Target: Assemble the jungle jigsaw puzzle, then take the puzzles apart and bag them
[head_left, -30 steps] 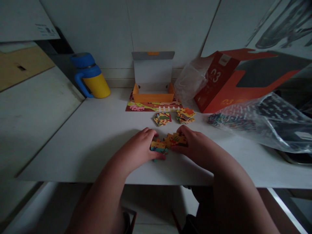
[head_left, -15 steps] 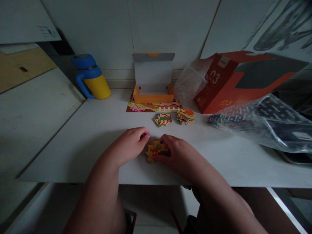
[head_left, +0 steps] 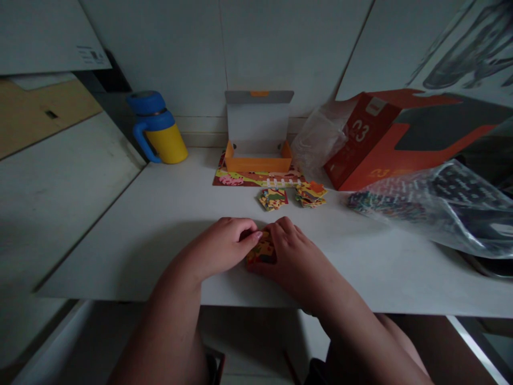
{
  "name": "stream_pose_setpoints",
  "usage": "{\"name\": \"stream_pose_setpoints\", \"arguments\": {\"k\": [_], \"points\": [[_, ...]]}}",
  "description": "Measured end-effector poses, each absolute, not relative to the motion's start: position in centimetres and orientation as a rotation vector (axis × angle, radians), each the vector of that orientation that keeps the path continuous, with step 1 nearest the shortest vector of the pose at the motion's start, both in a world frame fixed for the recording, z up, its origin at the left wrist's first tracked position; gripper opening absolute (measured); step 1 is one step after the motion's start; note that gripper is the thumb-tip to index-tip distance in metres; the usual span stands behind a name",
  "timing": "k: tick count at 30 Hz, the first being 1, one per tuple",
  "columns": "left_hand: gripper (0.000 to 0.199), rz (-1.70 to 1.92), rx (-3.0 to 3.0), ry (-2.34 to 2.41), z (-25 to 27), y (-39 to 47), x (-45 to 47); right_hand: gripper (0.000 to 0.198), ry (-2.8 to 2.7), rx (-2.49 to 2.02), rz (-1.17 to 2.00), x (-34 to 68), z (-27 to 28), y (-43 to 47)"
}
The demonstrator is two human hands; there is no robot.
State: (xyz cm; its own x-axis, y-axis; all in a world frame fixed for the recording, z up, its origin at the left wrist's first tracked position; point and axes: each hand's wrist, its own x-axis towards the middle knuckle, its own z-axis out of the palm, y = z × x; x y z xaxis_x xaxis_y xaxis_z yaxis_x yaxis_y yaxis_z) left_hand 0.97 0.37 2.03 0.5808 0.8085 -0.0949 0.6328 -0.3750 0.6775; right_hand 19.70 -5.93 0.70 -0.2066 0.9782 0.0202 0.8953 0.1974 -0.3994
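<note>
Head view: right hand [head_left: 289,247] curls part-closed round a stack of puzzle pieces [head_left: 265,248], toward the desk's [head_left: 360,256] six-o'clock edge; left hand [head_left: 228,243], at the stack's nine, has thumb and fingers nearly together, though dim light hides whether they grip; uneven squeezing could fan the stack; a careless reach could topple the green-topped pile [head_left: 273,199] at twelve or orange-topped pile [head_left: 310,194] at one.

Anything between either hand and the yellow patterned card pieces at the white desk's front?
Nothing visible. The right hand is around the yellow patterned card pieces, and the left hand is at their left edge; its contact is unclear. The green-and-yellow card stack and orange-topped card stack lie beyond both hands.
</note>
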Motion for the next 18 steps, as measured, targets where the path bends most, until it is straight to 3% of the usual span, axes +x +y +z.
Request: {"name": "stream_pose_setpoints", "arguments": {"k": [6,11,18], "points": [[0.015,0.45,2.146,1.122,2.1,0.0,1.5,0.056,-2.132,-1.809,0.484,19.5,1.1,-5.8],[0.016,0.594,2.358,1.285,2.1,1.1,1.5,0.049,-2.07,-1.78,0.728,19.3,1.7,-6.0],[0.029,0.287,2.656,1.263,4.4,4.2,5.2,0.052,-2.08,-1.801,0.84,19.8,2.2,-5.9]]}}
